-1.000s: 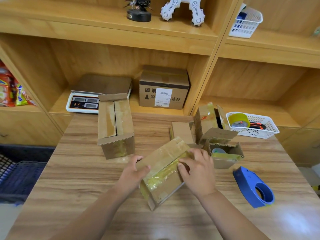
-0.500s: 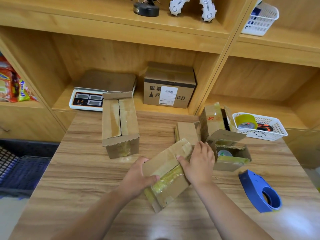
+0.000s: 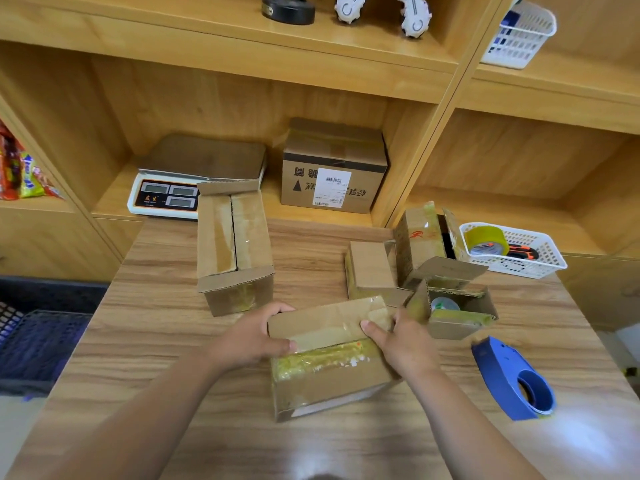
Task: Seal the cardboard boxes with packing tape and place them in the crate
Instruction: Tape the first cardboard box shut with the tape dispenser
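A small cardboard box with yellowish tape across its top lies on the wooden table in front of me. My left hand grips its left end, thumb on top. My right hand holds its right end, thumb pressing the top flap. A blue tape dispenser lies on the table to the right. A longer box with closed flaps stands at the back left. Three small boxes cluster at the back right, one open box with a tape roll inside. A dark blue crate sits on the floor at left.
A white basket with a yellow tape roll and a cutter stands on the low shelf at right. A scale and a labelled carton occupy the shelf behind the table. Snack packets are on the left shelf.
Both hands have turned the small box from a diagonal position to lie square to me. My left hand shifted to its left end, my right hand to its right end.
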Motion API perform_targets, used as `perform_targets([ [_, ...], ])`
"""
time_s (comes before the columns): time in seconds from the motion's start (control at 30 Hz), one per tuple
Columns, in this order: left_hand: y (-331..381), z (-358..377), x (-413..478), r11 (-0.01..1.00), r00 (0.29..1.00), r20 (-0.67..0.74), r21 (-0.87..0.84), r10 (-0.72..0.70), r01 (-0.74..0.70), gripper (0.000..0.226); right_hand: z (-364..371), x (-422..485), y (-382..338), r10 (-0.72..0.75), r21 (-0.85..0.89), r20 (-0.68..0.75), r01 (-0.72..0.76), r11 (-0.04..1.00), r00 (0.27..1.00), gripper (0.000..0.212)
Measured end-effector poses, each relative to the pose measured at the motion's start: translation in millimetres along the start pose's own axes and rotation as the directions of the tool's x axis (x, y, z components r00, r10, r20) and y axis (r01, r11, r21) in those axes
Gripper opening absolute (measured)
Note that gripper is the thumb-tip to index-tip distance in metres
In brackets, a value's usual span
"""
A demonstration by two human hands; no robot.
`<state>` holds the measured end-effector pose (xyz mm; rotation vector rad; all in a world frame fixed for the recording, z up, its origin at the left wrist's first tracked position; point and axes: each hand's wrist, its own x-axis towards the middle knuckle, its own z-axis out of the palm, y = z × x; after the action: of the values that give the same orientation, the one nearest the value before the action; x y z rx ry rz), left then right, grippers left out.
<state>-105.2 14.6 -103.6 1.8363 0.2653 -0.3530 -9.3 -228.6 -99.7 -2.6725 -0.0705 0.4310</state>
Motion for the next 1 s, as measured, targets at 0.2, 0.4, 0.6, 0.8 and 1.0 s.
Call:
perform_targets([
  [0.2, -0.9, -1.4, -2.3, 0.999, 0.997, -0.073, -0.046, -0.016, 0.013, 0.051, 10.3, -26.7, 11.4, 0.038, -0.008, -0.098, -0.039, 0.999, 0.994, 0.048],
  [0.4, 0.7, -0.9, 0.1, 0.999, 1.000, -0.015, -0.041, -0.002, 0.001, 0.044, 11.3, -40.2, 21.3, 0.009, 0.053, -0.174, 0.001, 0.999, 0.985, 0.043],
  [0.6, 5.1, 9.5, 4.8, 0.999, 0.997, -0.071, -0.012, -0.033, 0.032, 0.037, 8.5, -43.5, 23.1, 0.053, 0.157, -0.142, -0.030, 0.987, 0.988, 0.030],
  [0.8, 20.8, 39.3, 18.9, 0.646, 0.971, -0.156, 0.763, 0.182, 0.002, 0.078, 9.6, -36.0, -7.1, -0.070, 0.025, -0.206, 0.077, 0.997, 0.976, 0.094],
  [1.0, 20.8, 52.9, 37.0, 0.465, 0.959, -0.189, 0.882, 0.209, 0.073, 0.082, 19.1, -20.1, -21.8, -0.131, -0.217, -0.042, 0.119, 0.969, 0.990, 0.085],
])
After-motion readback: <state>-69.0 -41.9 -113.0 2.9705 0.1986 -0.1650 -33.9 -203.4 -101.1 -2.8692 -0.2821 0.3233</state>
